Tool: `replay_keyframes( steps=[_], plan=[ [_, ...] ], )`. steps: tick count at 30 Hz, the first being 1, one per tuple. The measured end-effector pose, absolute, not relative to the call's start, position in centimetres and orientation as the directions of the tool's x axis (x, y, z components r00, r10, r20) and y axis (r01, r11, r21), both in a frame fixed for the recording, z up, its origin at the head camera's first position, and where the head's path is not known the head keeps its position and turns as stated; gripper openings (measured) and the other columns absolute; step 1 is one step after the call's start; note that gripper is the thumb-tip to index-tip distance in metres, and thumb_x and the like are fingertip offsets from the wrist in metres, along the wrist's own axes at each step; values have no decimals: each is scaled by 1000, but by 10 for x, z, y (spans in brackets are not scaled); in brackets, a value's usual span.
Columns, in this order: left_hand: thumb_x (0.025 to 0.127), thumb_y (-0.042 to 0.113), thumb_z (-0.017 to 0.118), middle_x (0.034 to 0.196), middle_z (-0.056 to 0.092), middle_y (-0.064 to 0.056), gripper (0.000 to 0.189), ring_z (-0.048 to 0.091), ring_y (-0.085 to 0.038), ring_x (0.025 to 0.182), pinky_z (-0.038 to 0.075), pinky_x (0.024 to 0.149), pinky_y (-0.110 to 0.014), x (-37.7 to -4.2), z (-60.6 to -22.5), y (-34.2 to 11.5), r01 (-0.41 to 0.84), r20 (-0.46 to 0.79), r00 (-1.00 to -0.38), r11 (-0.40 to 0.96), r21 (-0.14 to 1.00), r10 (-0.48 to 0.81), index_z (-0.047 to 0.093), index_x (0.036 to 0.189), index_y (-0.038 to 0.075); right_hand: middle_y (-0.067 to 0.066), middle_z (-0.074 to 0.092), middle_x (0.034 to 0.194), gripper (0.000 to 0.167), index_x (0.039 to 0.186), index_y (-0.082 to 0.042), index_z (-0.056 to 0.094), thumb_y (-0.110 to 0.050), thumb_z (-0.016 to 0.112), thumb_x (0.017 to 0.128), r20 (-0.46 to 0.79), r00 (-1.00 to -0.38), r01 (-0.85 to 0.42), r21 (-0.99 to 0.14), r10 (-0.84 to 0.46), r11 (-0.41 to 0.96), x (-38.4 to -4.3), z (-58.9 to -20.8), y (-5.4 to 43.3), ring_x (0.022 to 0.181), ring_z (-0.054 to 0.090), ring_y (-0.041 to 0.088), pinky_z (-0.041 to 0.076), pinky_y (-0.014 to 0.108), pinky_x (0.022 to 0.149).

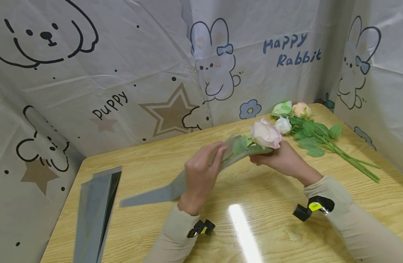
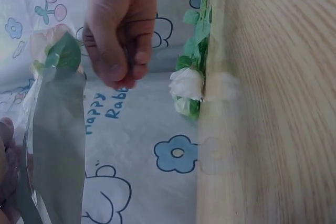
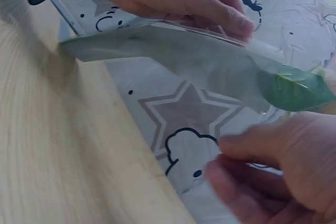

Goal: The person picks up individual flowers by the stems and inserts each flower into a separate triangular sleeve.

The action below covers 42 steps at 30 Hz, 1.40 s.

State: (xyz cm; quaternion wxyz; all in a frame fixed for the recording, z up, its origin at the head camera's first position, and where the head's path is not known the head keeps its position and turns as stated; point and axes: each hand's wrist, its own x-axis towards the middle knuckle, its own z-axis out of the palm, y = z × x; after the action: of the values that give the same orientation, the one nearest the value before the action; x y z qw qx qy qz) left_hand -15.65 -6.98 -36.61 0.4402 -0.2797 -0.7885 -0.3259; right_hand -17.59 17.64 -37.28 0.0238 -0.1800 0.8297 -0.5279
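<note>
A pale pink rose point(image 1: 265, 134) with green leaves pokes out of the wide end of a translucent grey flower sleeve point(image 3: 173, 51). My left hand point(image 1: 203, 171) pinches the sleeve along its upper edge, thumb and fingers on the film. The sleeve's narrow end points to the left, low over the table. Beside the rose head, my right hand point(image 3: 278, 177) has its fingers loosely bent around nothing, apart from the sleeve. Within the sleeve, the stem is mostly hidden; one leaf point(image 3: 299, 88) shows at the opening.
More flat grey sleeves point(image 1: 93, 212) lie stacked on the table's left side. At the back right are a white rose point(image 1: 283, 125), a peach rose point(image 1: 301, 109) and a pale green rose point(image 1: 281, 108), their stems point(image 1: 356, 160) pointing right. A printed cloth stands behind the wooden table point(image 1: 139, 233).
</note>
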Motion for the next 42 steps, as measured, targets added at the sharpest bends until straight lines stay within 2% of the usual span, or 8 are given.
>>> replay_keyframes(
  steps=[3,7,10,14,22,28,37,42],
  plan=[
    [95,16,75,96,81,-14,18,80,-23,87,66,77,-28,-157,-365,-71,723,878,-453,639,263,152,76,104,1,21,76,108,34,119,1,66,-12,80,90,61,-897,-225,-916,-438,333,-176,-380,171,87,76,9,65,30,78],
    [97,19,73,96,81,-13,19,80,-22,87,66,76,-29,-157,-366,-72,719,882,-444,650,246,157,76,105,2,18,77,116,40,122,-1,71,-28,78,93,-21,-868,-172,-925,-496,340,-173,-387,162,93,76,12,65,30,83],
    [98,19,73,97,81,-12,19,80,-22,87,66,76,-29,-158,-367,-71,728,889,-426,648,226,169,76,106,2,25,73,122,48,131,2,65,-28,76,95,-38,-858,-107,-962,-513,250,-170,-390,155,97,77,17,66,38,87],
    [96,16,75,99,81,-13,17,80,-23,91,65,83,-29,-158,-367,-69,745,890,-411,635,203,198,76,103,1,29,72,118,54,137,6,56,-28,71,99,-24,-852,-52,-990,-523,129,-169,-392,150,97,77,20,65,43,90],
    [94,18,77,109,79,-17,18,76,-31,110,62,100,-37,-156,-372,-66,727,832,-494,646,235,253,74,102,2,16,76,106,60,142,11,45,-32,62,105,21,-863,-19,-1000,-505,-10,-168,-390,148,93,78,20,66,37,87],
    [95,21,76,119,77,-18,20,75,-31,110,62,97,-44,-154,-372,-66,702,808,-538,658,273,239,73,105,3,6,78,105,52,142,6,48,-27,64,104,20,-866,-25,-1000,-500,2,-168,-391,148,94,78,20,66,40,87],
    [107,41,55,115,77,-16,42,74,-29,106,61,97,-41,-154,-372,-65,716,809,-541,632,298,232,73,108,3,16,71,123,50,145,-3,47,-23,66,103,7,-843,-61,-995,-537,82,-168,-396,150,98,78,27,65,46,91],
    [108,35,56,109,78,-15,37,74,-26,96,63,86,-35,-154,-371,-64,707,793,-567,627,327,225,71,111,2,22,67,127,55,145,-2,48,-23,70,100,-23,-838,-59,-989,-545,132,-168,-400,150,99,76,28,64,46,92]
  ],
)
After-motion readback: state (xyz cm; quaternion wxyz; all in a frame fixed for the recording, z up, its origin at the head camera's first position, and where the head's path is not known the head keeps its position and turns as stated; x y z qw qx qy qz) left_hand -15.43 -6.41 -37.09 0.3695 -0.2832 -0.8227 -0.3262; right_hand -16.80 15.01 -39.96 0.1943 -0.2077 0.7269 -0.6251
